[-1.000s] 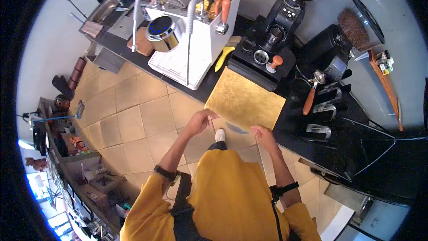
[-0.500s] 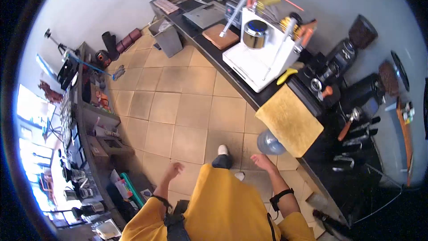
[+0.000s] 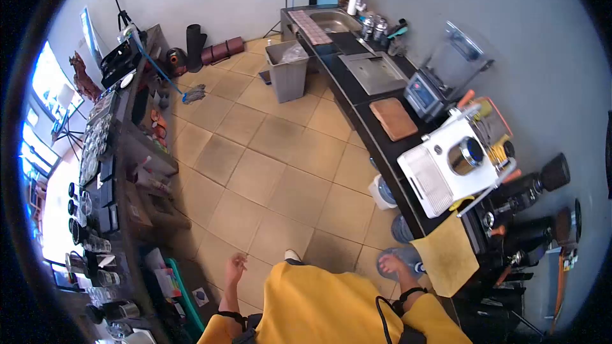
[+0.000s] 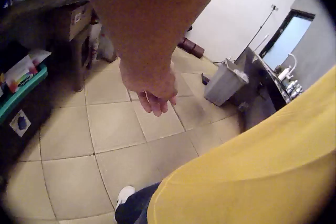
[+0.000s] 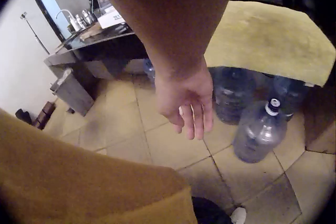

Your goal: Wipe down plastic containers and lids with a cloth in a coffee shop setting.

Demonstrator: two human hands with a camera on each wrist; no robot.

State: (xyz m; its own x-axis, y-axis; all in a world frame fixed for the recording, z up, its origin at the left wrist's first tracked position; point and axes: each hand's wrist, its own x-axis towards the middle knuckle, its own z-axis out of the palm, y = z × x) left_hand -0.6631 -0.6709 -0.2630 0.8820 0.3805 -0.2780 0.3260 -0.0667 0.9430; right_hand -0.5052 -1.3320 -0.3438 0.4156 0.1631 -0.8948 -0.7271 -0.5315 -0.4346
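A yellow cloth (image 3: 447, 256) lies over the counter's front edge in the head view; its lower part hangs down in the right wrist view (image 5: 268, 40). The right hand (image 3: 394, 264) hangs in the air left of the cloth, holding nothing, its fingers loose and pointing down in the right wrist view (image 5: 186, 103). On the other side of the body the left hand (image 3: 236, 267) is empty over the floor. Its fingers hang loosely bent in the left wrist view (image 4: 150, 90).
Water bottles (image 5: 257, 134) stand on the floor below the cloth. The counter holds a white espresso machine (image 3: 446, 169), a wooden board (image 3: 393, 119) and a sink (image 3: 335, 21). A grey bin (image 3: 287, 76) stands beside it. Shelving with glassware (image 3: 95, 143) lines the left side.
Both hands have let go of the yellow cloth and moved away from it, down to the body's sides. The head view has swung left, bringing the sink and bin further into sight.
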